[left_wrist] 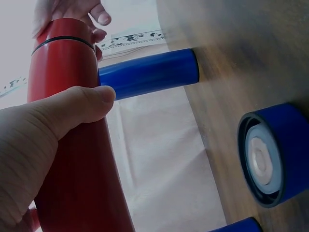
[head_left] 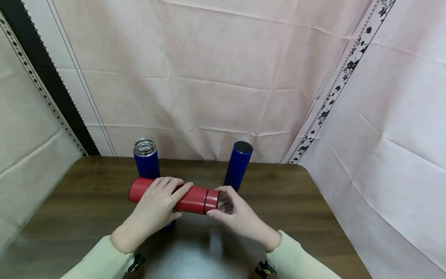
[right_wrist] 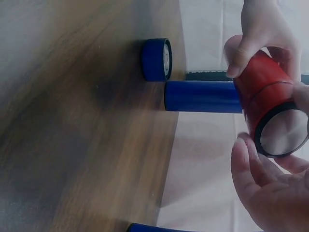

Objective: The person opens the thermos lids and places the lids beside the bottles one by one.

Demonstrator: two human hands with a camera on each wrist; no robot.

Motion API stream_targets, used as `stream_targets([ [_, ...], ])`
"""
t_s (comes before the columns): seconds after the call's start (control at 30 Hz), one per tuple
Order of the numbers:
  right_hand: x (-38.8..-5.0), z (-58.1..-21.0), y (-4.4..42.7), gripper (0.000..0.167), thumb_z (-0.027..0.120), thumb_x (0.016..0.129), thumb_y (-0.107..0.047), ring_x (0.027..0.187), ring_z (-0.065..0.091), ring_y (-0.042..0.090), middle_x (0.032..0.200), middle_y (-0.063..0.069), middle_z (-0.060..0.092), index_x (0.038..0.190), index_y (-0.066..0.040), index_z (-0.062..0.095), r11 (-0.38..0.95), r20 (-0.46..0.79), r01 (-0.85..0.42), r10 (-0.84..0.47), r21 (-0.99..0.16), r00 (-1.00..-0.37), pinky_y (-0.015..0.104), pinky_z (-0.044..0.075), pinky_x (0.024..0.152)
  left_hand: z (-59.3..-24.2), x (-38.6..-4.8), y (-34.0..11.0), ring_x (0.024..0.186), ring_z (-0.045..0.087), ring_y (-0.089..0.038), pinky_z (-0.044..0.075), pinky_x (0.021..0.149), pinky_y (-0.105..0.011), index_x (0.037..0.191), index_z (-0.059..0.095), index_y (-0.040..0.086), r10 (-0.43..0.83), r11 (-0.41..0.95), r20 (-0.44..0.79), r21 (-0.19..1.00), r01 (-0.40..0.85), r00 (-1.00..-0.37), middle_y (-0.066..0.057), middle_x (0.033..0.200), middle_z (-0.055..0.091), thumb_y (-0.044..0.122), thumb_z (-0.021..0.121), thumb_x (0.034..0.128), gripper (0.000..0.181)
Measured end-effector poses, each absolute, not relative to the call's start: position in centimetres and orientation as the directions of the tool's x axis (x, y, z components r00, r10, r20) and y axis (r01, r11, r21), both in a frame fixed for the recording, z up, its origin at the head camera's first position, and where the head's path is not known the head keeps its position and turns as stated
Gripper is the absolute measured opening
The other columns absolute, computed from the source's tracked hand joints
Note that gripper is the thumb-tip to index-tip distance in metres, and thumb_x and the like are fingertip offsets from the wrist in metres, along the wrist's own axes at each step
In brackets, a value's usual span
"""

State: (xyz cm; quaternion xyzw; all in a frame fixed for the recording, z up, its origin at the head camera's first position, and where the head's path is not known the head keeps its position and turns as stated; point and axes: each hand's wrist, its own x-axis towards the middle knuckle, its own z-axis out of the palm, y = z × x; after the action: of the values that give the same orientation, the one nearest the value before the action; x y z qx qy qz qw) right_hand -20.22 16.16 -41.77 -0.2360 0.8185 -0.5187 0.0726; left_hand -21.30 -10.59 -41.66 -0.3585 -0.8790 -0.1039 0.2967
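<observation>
Pale green sleeves [head_left: 104, 259] come in from the lower corners, each with a dark device strapped at the wrist. Beyond them, the left hand [head_left: 153, 205] has its fingers clamped round the body of a red bottle [head_left: 195, 200], and the right hand [head_left: 242, 219] pinches its capped end, thumb and fingers on opposite sides. The bottle is held up off the wooden surface [head_left: 289, 201] and lies on its side — long axis running left to right, dipping slightly in the head view toward the right, where the shiny, black-rimmed cap end points; the base points left. Behind the left hand, mostly hidden, a blue lid [left_wrist: 297, 150] sits on the surface, hollow side up. Farther off stand two upright blue bottles: a lidless one [head_left: 148, 162] at left, its steel mouth upward — and a capped one [head_left: 238, 164] at right. Pale cloth [head_left: 209, 58] hangs at the back.
</observation>
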Motion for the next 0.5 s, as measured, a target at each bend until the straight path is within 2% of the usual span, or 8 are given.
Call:
stream_targets([
  [0.13,-20.28,-41.9,15.98,0.059,0.075,0.085,-0.036,0.097,0.06,0.015,0.114,-0.003,0.058,0.133,-0.026,0.041,0.377,0.191,-0.4,-0.483,-0.835,-0.855,0.037,0.053,0.082,-41.83,-21.37,-10.66,0.1,0.056,-0.03,0.046,0.091,-0.052,0.128,0.058,0.013,0.567,0.724,0.589,-0.023,0.69,-0.576,-0.009,0.111,0.061,0.035,0.094,0.0568,0.082],
  [0.23,-20.2,-41.82,15.9,0.065,0.075,0.084,-0.035,0.102,0.056,0.01,0.119,-0.007,0.055,0.137,-0.023,0.039,0.443,0.254,-0.497,-0.5,-0.746,-0.828,0.034,0.051,0.087,-41.75,-21.43,-10.68,0.099,0.057,-0.03,0.046,0.091,-0.052,0.128,0.059,0.013,0.563,0.728,0.586,-0.019,0.685,-0.582,-0.009,0.111,0.061,0.035,0.094,0.0557,0.083],
  [0.33,-20.22,-41.8,15.8,0.069,0.075,0.085,-0.033,0.111,0.051,0.008,0.128,-0.006,0.05,0.141,-0.017,0.037,0.522,0.342,-0.623,-0.538,-0.583,-0.771,0.033,0.049,0.093,-41.58,-21.53,-10.69,0.097,0.058,-0.03,0.048,0.09,-0.051,0.126,0.06,0.012,0.556,0.735,0.584,-0.014,0.678,-0.591,-0.009,0.11,0.062,0.035,0.093,0.0559,0.081],
  [0.5,-20.58,-42.4,15.72,0.073,0.079,0.082,-0.023,0.122,0.047,0.018,0.139,0.004,0.045,0.141,-0.01,0.039,0.594,0.455,-0.753,-0.608,-0.283,-0.65,0.037,0.046,0.098,-41.53,-21.68,-10.82,0.096,0.059,-0.029,0.048,0.09,-0.05,0.125,0.061,0.012,0.548,0.743,0.57,0.003,0.669,-0.612,-0.009,0.109,0.063,0.035,0.093,0.0561,0.079],
])
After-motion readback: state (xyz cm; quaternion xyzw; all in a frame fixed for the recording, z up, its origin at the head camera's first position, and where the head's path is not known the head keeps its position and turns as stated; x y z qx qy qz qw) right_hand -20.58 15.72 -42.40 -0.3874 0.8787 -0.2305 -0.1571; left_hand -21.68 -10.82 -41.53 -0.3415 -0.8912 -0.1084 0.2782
